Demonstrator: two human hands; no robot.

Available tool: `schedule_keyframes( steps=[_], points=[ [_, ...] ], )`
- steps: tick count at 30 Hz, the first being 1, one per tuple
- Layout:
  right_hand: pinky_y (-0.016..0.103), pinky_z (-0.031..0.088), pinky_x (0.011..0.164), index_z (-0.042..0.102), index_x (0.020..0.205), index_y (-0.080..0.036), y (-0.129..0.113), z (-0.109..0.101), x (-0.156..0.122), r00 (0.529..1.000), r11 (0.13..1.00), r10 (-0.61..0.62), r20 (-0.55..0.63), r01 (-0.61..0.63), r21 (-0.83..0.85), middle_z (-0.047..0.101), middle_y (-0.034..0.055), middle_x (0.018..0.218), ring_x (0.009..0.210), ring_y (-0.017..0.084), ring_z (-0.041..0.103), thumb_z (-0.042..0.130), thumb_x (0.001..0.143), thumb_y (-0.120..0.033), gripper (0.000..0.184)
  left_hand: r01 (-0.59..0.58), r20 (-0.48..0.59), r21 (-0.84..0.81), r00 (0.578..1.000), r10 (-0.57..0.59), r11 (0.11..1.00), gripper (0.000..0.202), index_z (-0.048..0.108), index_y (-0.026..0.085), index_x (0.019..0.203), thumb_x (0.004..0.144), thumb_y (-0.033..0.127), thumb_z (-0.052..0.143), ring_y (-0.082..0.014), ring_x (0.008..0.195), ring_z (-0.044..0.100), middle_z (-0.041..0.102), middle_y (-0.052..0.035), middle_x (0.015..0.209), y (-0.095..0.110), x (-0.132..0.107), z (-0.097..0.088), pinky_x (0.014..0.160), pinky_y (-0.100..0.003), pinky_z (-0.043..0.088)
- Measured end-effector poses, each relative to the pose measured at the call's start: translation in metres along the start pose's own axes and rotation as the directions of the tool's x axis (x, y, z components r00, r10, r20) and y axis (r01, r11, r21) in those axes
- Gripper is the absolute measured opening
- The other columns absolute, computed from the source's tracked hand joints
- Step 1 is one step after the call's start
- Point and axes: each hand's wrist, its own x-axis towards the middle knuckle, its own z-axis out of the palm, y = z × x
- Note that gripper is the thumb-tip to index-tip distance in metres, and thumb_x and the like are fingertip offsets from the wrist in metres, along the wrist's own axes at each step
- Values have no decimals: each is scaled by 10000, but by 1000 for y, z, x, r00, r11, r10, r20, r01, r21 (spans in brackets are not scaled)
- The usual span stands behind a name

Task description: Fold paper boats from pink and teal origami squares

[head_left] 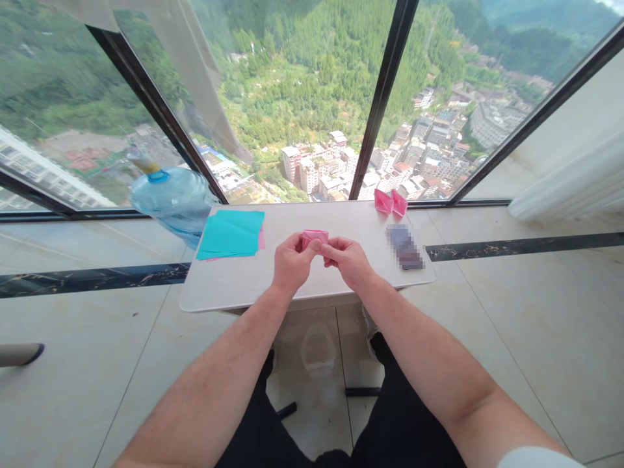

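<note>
Grip: left hand, right hand pinch pink paper; tilted jug beside table.

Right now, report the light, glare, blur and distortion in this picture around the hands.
Head view: even daylight comes through the windows, with no harsh glare on the table; the left hand and right hand pinching the pink paper are sharp; the window frames lean outward with wide-angle distortion; a dark object is pixelated.
</note>
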Motion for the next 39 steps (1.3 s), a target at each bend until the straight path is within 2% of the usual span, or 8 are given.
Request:
schedule_keyframes(
  steps=[5,12,17,21,23,26,31,39],
  points=[
    [268,460,536,660,830,-209,0,-3,1,960,938,-211,-183,146,-314,640,-22,700,592,121,541,827,669,-443,329,41,84,-38,996,-38,998,401,740,202,990,798,554,734,-175,746,659,738,-39,857,-2,2,0,632,-274,525],
    [282,549,621,703,1021,-258,-2,-10,4,937,866,-336,-94,268,-421,679,11,1031,676,114,620,712,780,-339,255,25,154,12,988,-26,1000,484,731,210,1153,775,508,773,-197,780,703,765,-54,900,-1,4,-4,716,-320,580],
    [285,564,610,690,849,-225,-8,-8,0,964,912,-248,-91,201,-358,686,0,838,628,121,620,739,763,-361,168,42,174,-127,985,-20,991,575,691,180,1198,697,413,852,-231,911,723,762,-87,1040,0,4,-4,858,-388,594],
    [307,590,601,663,784,-195,-13,-11,0,987,971,-133,-87,113,-209,711,40,960,638,124,644,755,750,-427,252,15,260,-163,965,28,987,425,684,165,1125,746,317,799,-218,923,719,757,-83,982,2,6,-8,884,-376,577],
    [296,567,550,635,749,-187,-14,-15,1,998,981,-45,-50,35,-192,694,27,821,573,120,624,771,741,-440,287,-18,309,-152,949,64,988,356,675,163,1112,772,248,739,-202,917,709,747,-82,993,2,6,-10,877,-364,569],
    [251,480,461,624,812,-193,-14,-20,3,998,984,43,35,-36,-175,630,-24,662,481,100,557,803,712,-406,295,-57,334,-123,938,96,991,353,654,172,1120,767,170,669,-178,897,692,728,-71,998,3,5,-11,845,-336,565],
    [234,429,471,647,1123,-219,-17,-22,3,991,996,63,119,-54,-73,697,-19,767,481,73,502,835,665,-360,515,-37,253,-103,966,62,994,383,599,193,1125,754,211,694,-180,955,678,683,-84,1129,10,4,-10,760,-290,564],
    [217,315,412,663,984,-204,-18,-27,5,988,990,130,79,-125,-69,546,-60,497,421,90,454,789,738,-443,365,119,422,-182,906,-32,976,383,635,173,1035,660,156,709,-138,759,655,711,-53,946,17,6,-17,705,-279,530]
  ],
)
